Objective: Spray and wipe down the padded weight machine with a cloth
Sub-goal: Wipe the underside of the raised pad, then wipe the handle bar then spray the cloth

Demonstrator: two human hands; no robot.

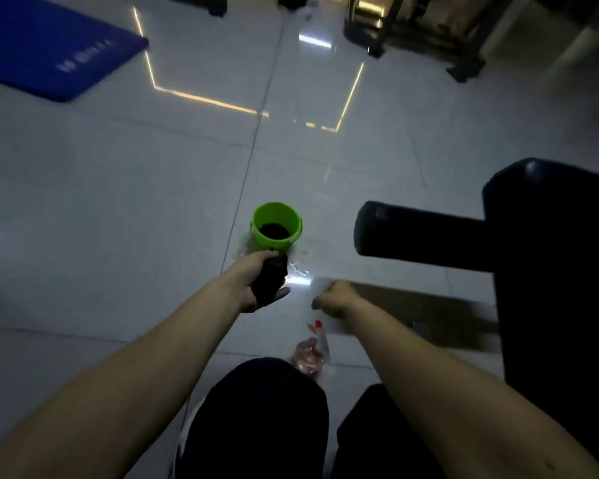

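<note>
My left hand point(256, 285) grips a dark cloth point(268, 283) just in front of a small green bucket point(276, 225) on the floor. My right hand point(336, 299) hovers to the right of it, fingers curled shut, nothing visible in it. A clear spray bottle point(310, 354) with a red nozzle lies on the tiles below my right hand, near my knees. The black padded weight machine point(547, 257) rises on the right, its padded roller point(415, 233) sticking out to the left, above and right of my right hand.
A puddle point(298, 267) wets the glossy white tiles around the bucket. A blue mat point(45, 46) lies far left. A dark machine frame point(429, 32) stands at the back right. My dark-trousered knees point(263, 409) fill the bottom centre.
</note>
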